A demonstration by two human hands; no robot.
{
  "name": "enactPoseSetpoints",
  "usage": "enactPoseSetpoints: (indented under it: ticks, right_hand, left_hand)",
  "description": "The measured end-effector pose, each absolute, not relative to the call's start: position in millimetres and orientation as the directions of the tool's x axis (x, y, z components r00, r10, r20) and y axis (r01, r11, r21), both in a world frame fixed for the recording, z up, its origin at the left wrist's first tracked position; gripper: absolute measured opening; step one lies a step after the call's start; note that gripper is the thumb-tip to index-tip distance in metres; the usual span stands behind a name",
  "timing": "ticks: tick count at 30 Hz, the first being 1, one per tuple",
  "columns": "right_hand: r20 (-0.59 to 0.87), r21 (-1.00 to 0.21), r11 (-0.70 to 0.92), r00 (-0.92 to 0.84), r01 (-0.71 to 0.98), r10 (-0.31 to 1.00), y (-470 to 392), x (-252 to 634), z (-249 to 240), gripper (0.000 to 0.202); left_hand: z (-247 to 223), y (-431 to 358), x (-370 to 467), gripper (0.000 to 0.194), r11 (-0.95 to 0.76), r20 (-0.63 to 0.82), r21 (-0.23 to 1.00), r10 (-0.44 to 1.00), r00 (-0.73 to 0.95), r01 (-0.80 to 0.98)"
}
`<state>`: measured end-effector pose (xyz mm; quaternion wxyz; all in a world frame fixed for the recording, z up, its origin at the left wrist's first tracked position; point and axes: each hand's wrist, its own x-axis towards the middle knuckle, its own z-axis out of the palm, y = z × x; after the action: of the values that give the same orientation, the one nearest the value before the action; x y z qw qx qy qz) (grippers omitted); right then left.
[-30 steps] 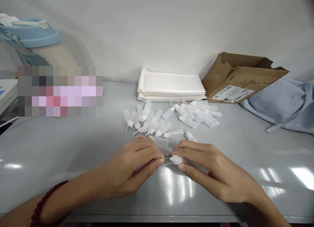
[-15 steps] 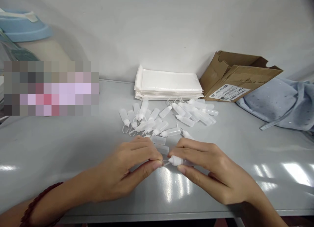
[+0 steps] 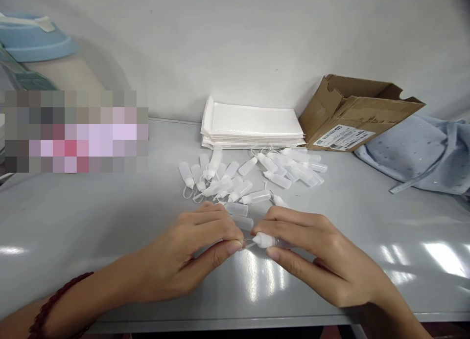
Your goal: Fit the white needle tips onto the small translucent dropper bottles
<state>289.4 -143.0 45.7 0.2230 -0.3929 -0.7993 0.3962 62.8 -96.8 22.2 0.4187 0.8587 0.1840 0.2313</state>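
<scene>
My right hand grips a small translucent squeeze bottle with a white cap, lying sideways so its tip points left. A thin metal needle sticks out of that tip toward my left hand. Thumb and forefinger of the left hand are pinched at the needle's far end, beside a thin white strap; what exactly sits between the fingertips is hidden. Just beyond both hands, several similar needle-tip bottles lie in a loose pile, some with looped straps.
Behind the bottles is a stack of white padded envelopes. An open cardboard box leans at the back right, against a blue-grey cloth. A light blue item stands at the left, above a pixelated area. The grey table reflects light.
</scene>
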Motion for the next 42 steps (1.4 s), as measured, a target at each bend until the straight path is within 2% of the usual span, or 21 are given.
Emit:
enactPoseSetpoints:
  ticks: [6, 12, 20, 29, 42]
  right_hand:
    - [0.044, -0.795, 0.387, -0.593, 0.466, 0.804, -142, 289, 45, 0.019]
    - [0.102, -0.794, 0.431, -0.604, 0.429, 0.790, -142, 290, 44, 0.020]
    - [0.072, -0.787, 0.421, -0.611, 0.451, 0.789, -143, 289, 44, 0.017]
    - [0.002, -0.715, 0.438, -0.625, 0.545, 0.781, -143, 283, 38, 0.013]
    - [-0.108, -0.687, 0.404, -0.635, 0.604, 0.765, -141, 274, 32, 0.020]
  left_hand:
    - [22, -98, 62, 0.014, -0.580, 0.258, 0.808, 0.505, 0.824, 0.103]
    - [20, -96, 63, 0.013, -0.571, 0.254, 0.816, 0.489, 0.834, 0.087]
    - [18, -96, 63, 0.013, -0.583, 0.246, 0.806, 0.481, 0.842, 0.098]
    - [9, -94, 62, 0.015, -0.728, 0.278, 0.668, 0.440, 0.854, 0.158]
    - [6, -95, 64, 0.016, -0.837, 0.315, 0.519, 0.374, 0.873, 0.172]
